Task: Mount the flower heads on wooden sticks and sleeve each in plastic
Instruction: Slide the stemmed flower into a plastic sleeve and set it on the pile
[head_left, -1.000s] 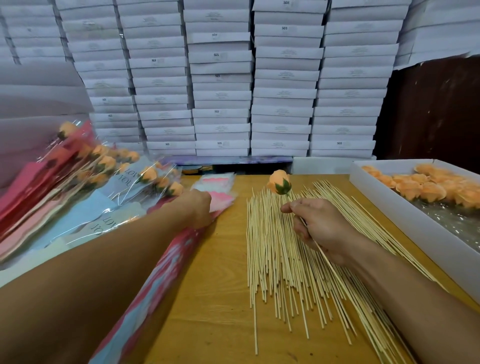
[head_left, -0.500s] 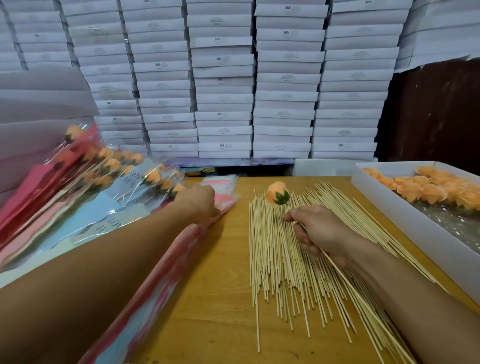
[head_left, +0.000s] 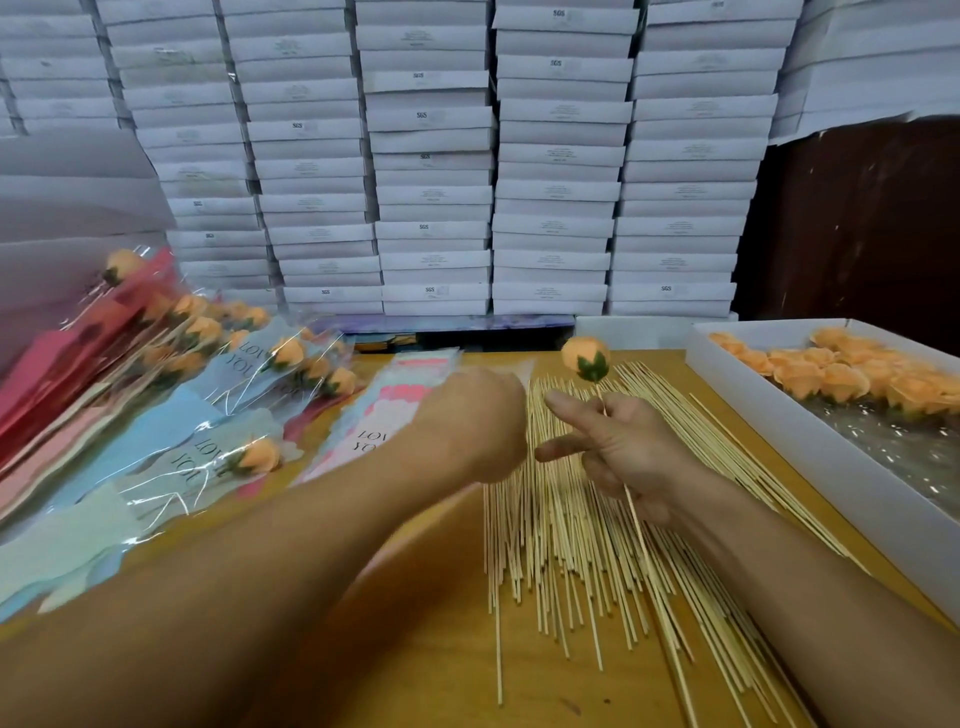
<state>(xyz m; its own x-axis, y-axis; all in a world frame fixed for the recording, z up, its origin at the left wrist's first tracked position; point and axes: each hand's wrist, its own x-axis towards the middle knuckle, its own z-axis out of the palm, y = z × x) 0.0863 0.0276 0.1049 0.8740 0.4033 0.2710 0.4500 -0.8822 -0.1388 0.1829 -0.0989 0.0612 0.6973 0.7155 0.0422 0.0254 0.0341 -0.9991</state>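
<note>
My right hand (head_left: 623, 452) grips a wooden stick (head_left: 640, 540) with an orange flower head (head_left: 584, 358) mounted on its upper end, held above the spread pile of bare sticks (head_left: 561, 561). My left hand (head_left: 467, 421) is curled just left of it, knuckles toward me, over the stack of pink printed plastic sleeves (head_left: 410, 389). A clear sleeve edge (head_left: 519, 366) shows past its knuckles, so it seems to pinch a sleeve; the fingers are hidden. Loose orange flower heads (head_left: 841, 376) fill the white box (head_left: 779, 441) on the right.
Finished sleeved flowers (head_left: 234, 374) lie heaped at the left on the wooden table (head_left: 415, 649). Tall stacks of flat white boxes (head_left: 431, 156) wall off the table's far edge. A dark panel (head_left: 857, 218) stands at the back right.
My left hand has moved right from the sleeve stack to close beside my right hand. My right hand and its flower stick stayed about where they were.
</note>
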